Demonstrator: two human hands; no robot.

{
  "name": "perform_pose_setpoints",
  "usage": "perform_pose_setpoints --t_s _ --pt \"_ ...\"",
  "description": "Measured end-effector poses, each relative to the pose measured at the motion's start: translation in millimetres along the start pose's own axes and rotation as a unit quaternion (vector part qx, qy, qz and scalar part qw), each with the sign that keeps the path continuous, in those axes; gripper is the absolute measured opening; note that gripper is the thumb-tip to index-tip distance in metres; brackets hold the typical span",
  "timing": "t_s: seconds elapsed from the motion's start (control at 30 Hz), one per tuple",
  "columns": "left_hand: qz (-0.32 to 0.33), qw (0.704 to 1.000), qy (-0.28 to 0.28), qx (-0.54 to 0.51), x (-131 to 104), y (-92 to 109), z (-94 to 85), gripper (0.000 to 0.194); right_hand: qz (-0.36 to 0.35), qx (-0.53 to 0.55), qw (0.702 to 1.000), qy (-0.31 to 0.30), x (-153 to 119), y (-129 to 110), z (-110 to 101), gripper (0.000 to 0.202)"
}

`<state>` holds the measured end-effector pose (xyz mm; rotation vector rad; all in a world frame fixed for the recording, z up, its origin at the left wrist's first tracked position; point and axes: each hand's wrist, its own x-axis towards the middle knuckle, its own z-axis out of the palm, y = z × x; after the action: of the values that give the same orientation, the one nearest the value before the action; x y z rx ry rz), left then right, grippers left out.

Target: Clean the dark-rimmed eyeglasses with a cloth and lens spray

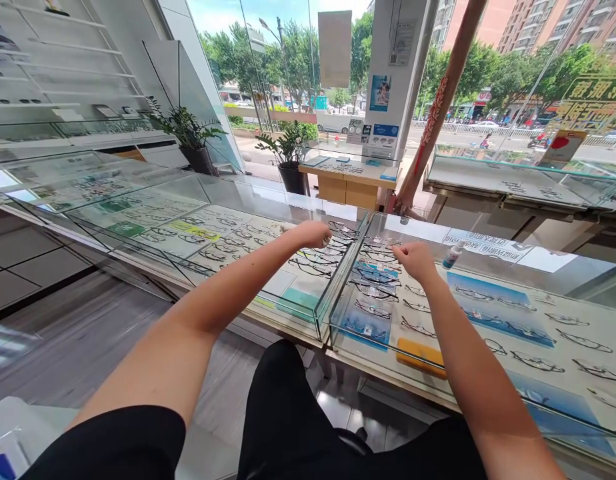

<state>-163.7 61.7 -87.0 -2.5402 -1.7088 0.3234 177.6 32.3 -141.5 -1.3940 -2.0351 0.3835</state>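
My left hand is closed in a fist over the left glass display case. A small pale bit shows at its fingers, too small to name. Across the seam between the cases, my right hand is also closed, its fingertips pointing left over the right glass display case. What it holds, if anything, is hidden. Just right of that hand stands a small spray bottle on the glass. Under both hands, rows of eyeglasses lie inside the cases.
An orange-yellow case lies in the right display near its front edge. Glass rims meet at the seam. Beyond the counter are potted plants, a wooden display table and a slanted post. My legs are below the counter.
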Motion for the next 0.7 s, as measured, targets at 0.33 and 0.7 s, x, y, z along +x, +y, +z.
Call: perform_pose_setpoints --t_s 0.33,0.7 --pt "-0.017 1.0 0.015 -0.002 15 -14 0.5 0.031 0.031 0.007 0.999 0.037 1 -3 -5 0.064" --pt "-0.012 1.0 0.025 -0.01 41 -18 10.1 0.026 0.021 -0.049 0.999 0.0 -2 -9 -3 0.064"
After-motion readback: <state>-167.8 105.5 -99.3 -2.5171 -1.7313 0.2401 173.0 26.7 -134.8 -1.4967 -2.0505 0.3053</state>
